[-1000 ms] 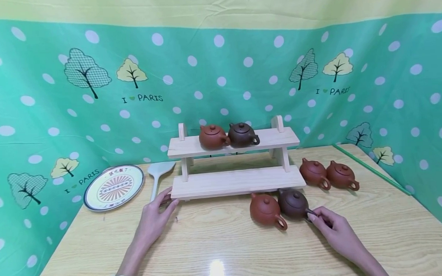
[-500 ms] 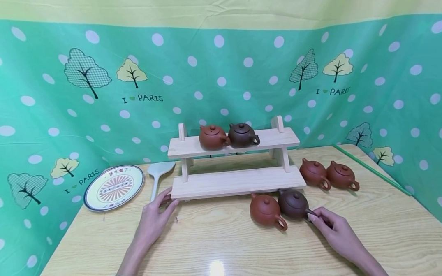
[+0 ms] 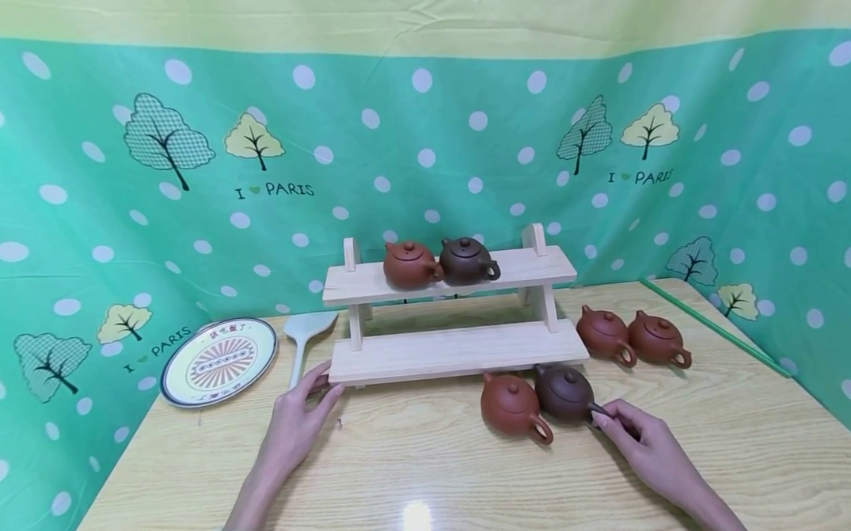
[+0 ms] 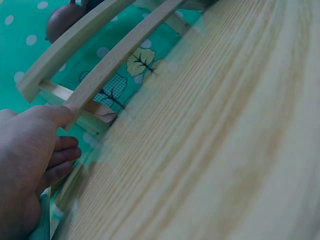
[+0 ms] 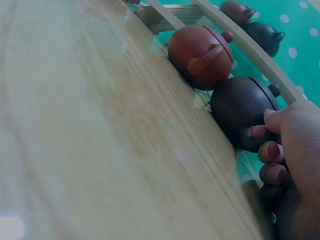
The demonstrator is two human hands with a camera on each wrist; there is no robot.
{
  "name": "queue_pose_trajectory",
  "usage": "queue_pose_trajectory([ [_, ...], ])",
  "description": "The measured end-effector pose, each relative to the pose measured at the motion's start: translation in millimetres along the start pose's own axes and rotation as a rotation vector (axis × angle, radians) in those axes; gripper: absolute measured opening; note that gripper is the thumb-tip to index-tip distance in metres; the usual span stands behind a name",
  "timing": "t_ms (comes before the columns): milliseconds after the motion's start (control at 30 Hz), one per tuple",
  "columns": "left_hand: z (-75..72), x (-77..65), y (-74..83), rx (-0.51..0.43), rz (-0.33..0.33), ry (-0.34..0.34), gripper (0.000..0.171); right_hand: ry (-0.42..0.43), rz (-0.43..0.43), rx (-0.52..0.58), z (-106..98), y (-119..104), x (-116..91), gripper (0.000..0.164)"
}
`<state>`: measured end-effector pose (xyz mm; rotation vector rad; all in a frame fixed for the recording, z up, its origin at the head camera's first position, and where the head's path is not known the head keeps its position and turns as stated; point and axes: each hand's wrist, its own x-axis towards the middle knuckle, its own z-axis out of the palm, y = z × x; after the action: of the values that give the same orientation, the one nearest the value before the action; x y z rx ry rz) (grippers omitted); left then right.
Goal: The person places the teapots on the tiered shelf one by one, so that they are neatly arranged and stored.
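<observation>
My right hand (image 3: pixel 646 446) pinches the handle of a dark brown teapot (image 3: pixel 564 392), which stands on the table in front of the two-tier wooden shelf (image 3: pixel 458 351). Beside that pot, on its left, sits a reddish-brown teapot (image 3: pixel 508 404) with its handle toward me. At the shelf's lower left corner, my left hand (image 3: pixel 298 421) holds the end of the bottom board. In the left wrist view the thumb lies on the board's end (image 4: pixel 75 102), the other fingers below it. The upper tier carries a reddish teapot (image 3: pixel 407 265) and a dark teapot (image 3: pixel 466 260).
Two more reddish teapots, a nearer-shelf teapot (image 3: pixel 604 334) and an outer teapot (image 3: pixel 658 338), stand right of the shelf. Past them lies a green stick (image 3: pixel 713 326). To the left are a patterned plate (image 3: pixel 220 363) and a white spatula (image 3: pixel 304 332). A green curtain (image 3: pixel 421 163) hangs behind.
</observation>
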<state>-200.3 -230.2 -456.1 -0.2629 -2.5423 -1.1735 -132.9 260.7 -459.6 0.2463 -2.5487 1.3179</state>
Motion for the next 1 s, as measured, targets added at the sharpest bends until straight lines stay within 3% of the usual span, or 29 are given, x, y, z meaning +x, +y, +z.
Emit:
queue_pose_trajectory([
  [1000,-0.8,0.8,1.7,-0.006,-0.010,-0.006,0.052,0.005,-0.001,0.003,1.2,1.8,-0.1,0.010],
])
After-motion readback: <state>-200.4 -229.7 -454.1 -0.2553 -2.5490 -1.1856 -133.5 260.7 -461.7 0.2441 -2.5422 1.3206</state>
